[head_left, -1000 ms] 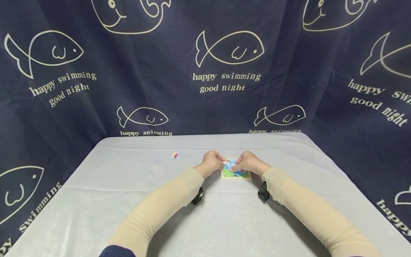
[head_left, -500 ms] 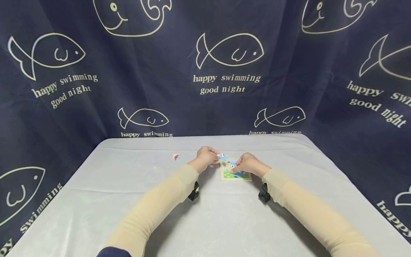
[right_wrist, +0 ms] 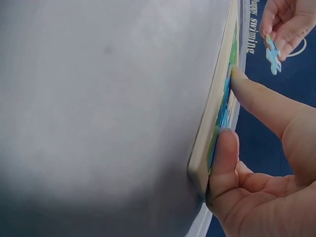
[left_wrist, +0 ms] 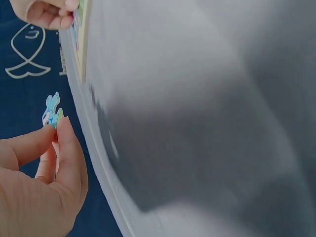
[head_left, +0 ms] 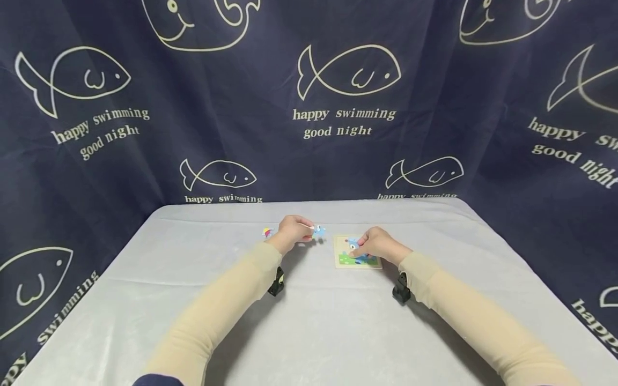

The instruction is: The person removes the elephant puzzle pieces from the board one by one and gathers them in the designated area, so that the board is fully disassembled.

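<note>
In the head view, my left hand (head_left: 293,232) pinches a light blue jigsaw piece (head_left: 318,231) between thumb and fingertips, raised left of the puzzle board. The left wrist view shows this jigsaw piece (left_wrist: 51,109) with a knobbed outline and a bit of green. The square wooden puzzle board (head_left: 343,262) lies flat, with blue and green picture pieces inside its pale frame. Over its right part, my right hand (head_left: 382,245) rests its spread thumb and forefinger on the picture. From the right wrist, both fingertips (right_wrist: 227,140) touch the face of the puzzle board (right_wrist: 203,143).
Left of the left hand, another jigsaw piece (head_left: 267,232) in red and yellow lies on the cloth, partly covered by the wrist. Pale grey cloth covers the table (head_left: 309,332). A dark blue curtain (head_left: 270,134) with fish drawings hangs behind and at both sides.
My left hand has lifted the blue jigsaw piece off the board's upper left and carried it left. The right hand has stayed on the board.
</note>
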A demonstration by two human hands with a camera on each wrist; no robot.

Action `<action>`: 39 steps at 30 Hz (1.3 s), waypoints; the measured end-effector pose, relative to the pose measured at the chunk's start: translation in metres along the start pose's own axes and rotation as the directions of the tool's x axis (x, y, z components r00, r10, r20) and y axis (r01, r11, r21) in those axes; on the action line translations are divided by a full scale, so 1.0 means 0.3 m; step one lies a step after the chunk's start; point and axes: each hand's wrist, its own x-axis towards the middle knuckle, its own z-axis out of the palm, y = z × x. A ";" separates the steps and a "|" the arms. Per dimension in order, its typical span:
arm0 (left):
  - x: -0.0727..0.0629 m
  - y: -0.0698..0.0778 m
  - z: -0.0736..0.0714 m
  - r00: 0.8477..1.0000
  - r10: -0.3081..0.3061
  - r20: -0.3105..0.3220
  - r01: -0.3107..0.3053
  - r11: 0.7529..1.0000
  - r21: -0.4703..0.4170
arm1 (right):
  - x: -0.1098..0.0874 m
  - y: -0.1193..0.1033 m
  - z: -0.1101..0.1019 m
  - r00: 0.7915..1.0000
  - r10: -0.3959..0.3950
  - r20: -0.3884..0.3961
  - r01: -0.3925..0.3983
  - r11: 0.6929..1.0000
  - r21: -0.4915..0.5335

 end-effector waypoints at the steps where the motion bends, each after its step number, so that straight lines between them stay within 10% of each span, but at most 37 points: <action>1: 0.000 -0.001 -0.009 1.000 0.001 0.002 -0.001 1.000 -0.002 | -0.001 0.000 -0.002 1.000 -0.001 -0.001 0.001 1.000 0.001; 17: 0.068 -0.003 -0.157 0.999 -0.034 -0.033 0.029 0.992 -0.124 | -0.015 0.022 -0.016 1.000 -0.011 -0.002 0.011 0.998 0.058; 39: 0.135 -0.078 -0.179 0.981 -0.109 -0.159 0.093 0.990 -0.107 | -0.002 0.019 0.001 1.000 -0.023 -0.012 0.024 0.998 0.066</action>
